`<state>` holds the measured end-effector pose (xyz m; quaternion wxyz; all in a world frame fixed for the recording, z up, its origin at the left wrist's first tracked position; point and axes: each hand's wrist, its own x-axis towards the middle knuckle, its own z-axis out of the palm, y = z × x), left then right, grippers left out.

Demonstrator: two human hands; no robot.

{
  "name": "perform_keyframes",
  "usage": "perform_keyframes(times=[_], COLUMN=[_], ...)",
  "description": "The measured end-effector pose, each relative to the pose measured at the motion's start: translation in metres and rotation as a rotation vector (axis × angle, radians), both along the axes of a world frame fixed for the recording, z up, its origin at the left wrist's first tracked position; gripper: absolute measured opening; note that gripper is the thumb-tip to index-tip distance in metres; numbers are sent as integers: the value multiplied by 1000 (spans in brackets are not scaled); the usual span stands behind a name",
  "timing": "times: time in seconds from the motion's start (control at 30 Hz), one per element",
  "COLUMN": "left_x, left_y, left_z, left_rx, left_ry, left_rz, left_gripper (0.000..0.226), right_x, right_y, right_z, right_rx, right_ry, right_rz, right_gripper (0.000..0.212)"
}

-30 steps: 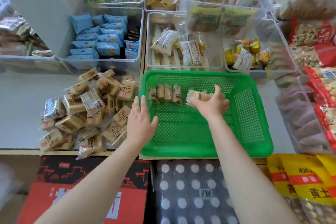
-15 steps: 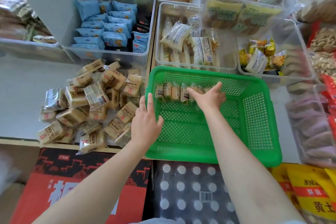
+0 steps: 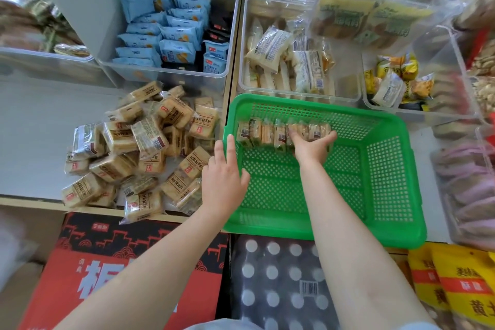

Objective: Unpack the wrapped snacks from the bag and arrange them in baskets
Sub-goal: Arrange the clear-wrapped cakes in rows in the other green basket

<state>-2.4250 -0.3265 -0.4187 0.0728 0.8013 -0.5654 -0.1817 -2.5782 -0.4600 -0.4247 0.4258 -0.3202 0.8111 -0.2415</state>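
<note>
**Row of snacks started along the basket's far wall**

Shelving crowded with clear plastic bins (image 3: 171, 72) of packaged food surrounded a pale counter (image 3: 40, 126), where a green basket (image 3: 388, 177) sat at the front edge, its near rim overhanging slightly. Inside it, a short row of wrapped snacks (image 3: 270, 132) stood on edge against the far wall, starting at the left corner. The rest lay in a loose heap of snacks (image 3: 139, 150) on the counter just beside the basket's left side. No bag could be made out.

The row looked only lightly propped, so it could topple forward like dominoes if the supporting hand let go abruptly, since most of the basket floor in front was bare. The heap also reached the counter's front edge, and a careless grab might knock a packet off onto the boxes (image 3: 112, 270) below.

The right hand (image 3: 312, 147) reached deep into the basket, arm extended, fingers spread and pressed against the right end of the row, steadying it rather than curling round any packet. The left hand (image 3: 223, 182) hovered at the basket's left rim, palm down, fingers straight and loosely apart, holding nothing, index finger pointing toward the row.
</note>
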Motion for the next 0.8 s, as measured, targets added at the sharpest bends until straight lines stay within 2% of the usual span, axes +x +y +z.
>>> perform_keyframes(times=[0.1, 0.33, 0.47, 0.57, 0.67, 0.73, 0.8], left_x=[1, 1, 11, 43, 87, 116, 136], left_y=[-1, -1, 0, 30, 93, 137, 167], left_z=[-2, -3, 6, 13, -1, -17, -30], left_rx=[12, 33, 32, -101, -223, -148, -14], left_ry=[-19, -10, 169, 279, 203, 158, 147], left_rz=[-5, -1, -29, -48, 110, 266, 318], left_gripper=[82, 82, 80, 66, 44, 42, 52], right_x=[1, -8, -11, 9, 51, 87, 122], right_y=[-3, 13, 40, 68, 112, 145, 172], right_z=[0, 11, 17, 38, 68, 73, 62], right_rx=[30, 41, -18, -117, -346, -436, -430], right_ry=[73, 83, 63, 96, 46, -9, -7], right_rz=[71, 130, 122, 149, 237, 446, 763], right_gripper=[120, 117, 113, 90, 44, 18, 13])
